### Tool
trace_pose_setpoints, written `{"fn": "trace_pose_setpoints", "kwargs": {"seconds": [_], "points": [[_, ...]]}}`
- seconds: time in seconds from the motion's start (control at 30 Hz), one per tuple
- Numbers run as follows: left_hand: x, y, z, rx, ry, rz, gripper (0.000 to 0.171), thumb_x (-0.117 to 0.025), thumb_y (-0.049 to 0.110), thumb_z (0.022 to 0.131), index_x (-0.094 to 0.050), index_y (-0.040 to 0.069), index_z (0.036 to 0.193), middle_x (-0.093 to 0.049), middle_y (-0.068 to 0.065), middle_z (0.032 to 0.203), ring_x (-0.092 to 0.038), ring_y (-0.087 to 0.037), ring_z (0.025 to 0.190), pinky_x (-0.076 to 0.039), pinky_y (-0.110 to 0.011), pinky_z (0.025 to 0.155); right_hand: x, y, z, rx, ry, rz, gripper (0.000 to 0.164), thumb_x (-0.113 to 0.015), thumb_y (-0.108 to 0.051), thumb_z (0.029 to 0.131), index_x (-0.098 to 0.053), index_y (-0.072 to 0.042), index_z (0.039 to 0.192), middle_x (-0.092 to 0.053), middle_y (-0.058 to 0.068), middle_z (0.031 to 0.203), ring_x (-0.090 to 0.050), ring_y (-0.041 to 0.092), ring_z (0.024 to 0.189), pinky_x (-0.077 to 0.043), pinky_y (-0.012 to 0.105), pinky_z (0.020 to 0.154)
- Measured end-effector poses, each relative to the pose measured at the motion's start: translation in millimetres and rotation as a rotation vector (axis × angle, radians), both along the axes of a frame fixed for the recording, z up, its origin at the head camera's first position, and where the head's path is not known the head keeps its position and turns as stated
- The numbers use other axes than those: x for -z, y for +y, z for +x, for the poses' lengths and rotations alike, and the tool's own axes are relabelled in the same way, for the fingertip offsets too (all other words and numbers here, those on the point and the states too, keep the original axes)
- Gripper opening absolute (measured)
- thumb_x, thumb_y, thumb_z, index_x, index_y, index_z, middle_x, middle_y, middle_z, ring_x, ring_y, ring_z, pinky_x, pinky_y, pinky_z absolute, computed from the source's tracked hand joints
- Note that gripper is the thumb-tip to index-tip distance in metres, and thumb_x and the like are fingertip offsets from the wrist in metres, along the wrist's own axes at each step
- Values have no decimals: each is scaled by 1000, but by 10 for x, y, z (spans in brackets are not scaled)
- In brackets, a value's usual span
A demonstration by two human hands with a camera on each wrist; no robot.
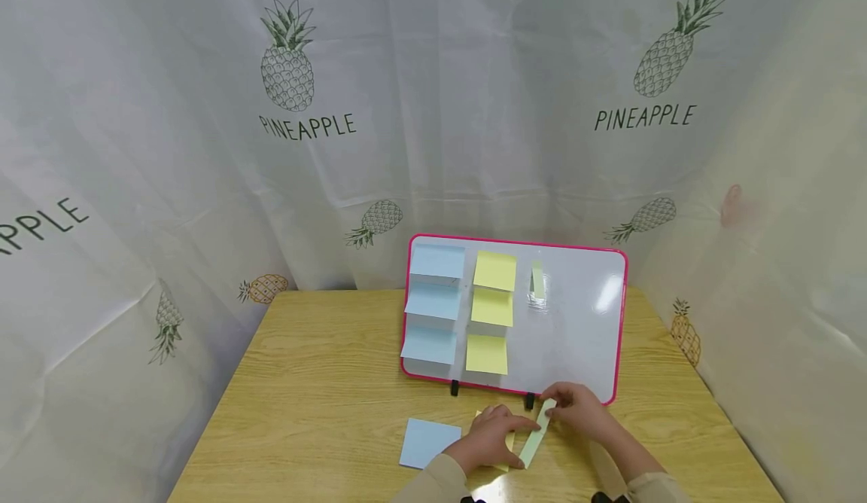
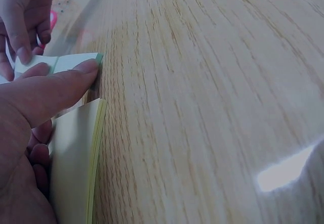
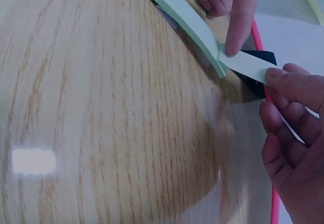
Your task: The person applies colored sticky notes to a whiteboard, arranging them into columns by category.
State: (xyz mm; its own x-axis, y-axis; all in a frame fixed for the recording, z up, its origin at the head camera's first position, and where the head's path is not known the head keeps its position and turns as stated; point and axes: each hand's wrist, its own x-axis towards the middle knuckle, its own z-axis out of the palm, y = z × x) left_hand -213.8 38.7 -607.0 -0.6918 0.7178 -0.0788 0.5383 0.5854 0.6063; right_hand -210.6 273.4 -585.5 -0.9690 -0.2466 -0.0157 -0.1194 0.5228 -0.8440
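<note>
At twelve o'clock on the wooden table [image 1: 325, 382] stood the pink-framed whiteboard [image 1: 576, 330], bearing three blue notes [image 1: 433, 303], three yellow notes [image 1: 491, 307] and one green strip [image 1: 537, 278]; two green strips seemingly remained to place. Nearer, at six o'clock, lay one blue pad [image 1: 428, 443] and one yellow pad [image 2: 76, 158]. The left hand [image 1: 489, 437] pinned the green strip pad [image 1: 535, 443] while the right hand [image 1: 579, 406] pinched its top strip.
</note>
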Motion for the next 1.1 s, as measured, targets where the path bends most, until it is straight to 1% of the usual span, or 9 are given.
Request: {"fn": "trace_pose_setpoints", "kwargs": {"seconds": [0.1, 0.3, 0.47, 0.57, 0.8, 0.87, 0.97, 1.1], "points": [[-14, 0, 1, -1, -7, 2, 68, -87, 29, 72, -58, 43, 131, -40, 17, 87, -33, 2, 81, -35, -30, 85, -10, 9, -17, 6, 10, 16, 17, -74, 0, 82, -71, -2, 99, -64, 5, 85, -50, 11, 70, -45, 25, 60], [-8, 10, -4, 0, -10, -2, 70, -87, 28, 73, -56, 42, 134, -41, 16, 88, -34, 1, 81, -34, -27, 79, -48, 26, -29, 20, 12, 26, 16, -73, -1, 83, -71, -3, 99, -64, 5, 86, -50, 12, 71, -45, 26, 61], [19, 21, -14, -3, -23, -2, 69, -87, 29, 73, -56, 44, 133, -41, 17, 89, -34, 0, 82, -34, -28, 80, -70, 41, -33, 22, 11, 4, 16, -73, -1, 84, -70, -1, 100, -63, 3, 83, -52, 10, 70, -47, 25, 61], [39, 20, -15, -1, -23, 0, 68, -87, 29, 73, -56, 44, 133, -40, 17, 89, -34, 0, 82, -35, -29, 81, -90, 50, -33, 13, 25, -8, 17, -73, -2, 84, -70, 1, 101, -63, 4, 81, -52, 9, 70, -47, 26, 61], [47, 19, -2, -11, 13, 8, 69, -88, 27, 72, -57, 45, 131, -37, 18, 87, -33, 1, 81, -32, -26, 75, -134, 65, -50, 25, 45, 23, 19, -75, -4, 83, -70, -2, 101, -61, 2, 81, -53, 9, 70, -47, 26, 61], [37, 17, 4, -9, 13, 1, 69, -87, 28, 72, -57, 45, 131, -36, 19, 87, -32, 1, 81, -32, -25, 74, -149, 68, -51, 31, 40, 26, 20, -76, -4, 82, -70, -1, 101, -62, 2, 81, -53, 10, 71, -48, 26, 60], [5, 18, 10, -12, -7, 0, 68, -87, 27, 72, -57, 44, 131, -38, 17, 87, -33, 1, 81, -32, -25, 75, -180, 77, -50, 44, 43, 21, 20, -76, -3, 82, -70, 0, 101, -62, 3, 82, -54, 10, 71, -48, 26, 61], [-26, 16, 17, -17, -10, -11, 67, -88, 28, 72, -59, 43, 130, -39, 16, 87, -33, 1, 81, -34, -26, 77, -236, 97, -51, 76, 68, 9, 21, -77, -3, 81, -70, 2, 101, -62, 4, 82, -53, 10, 71, -48, 26, 61]]}}
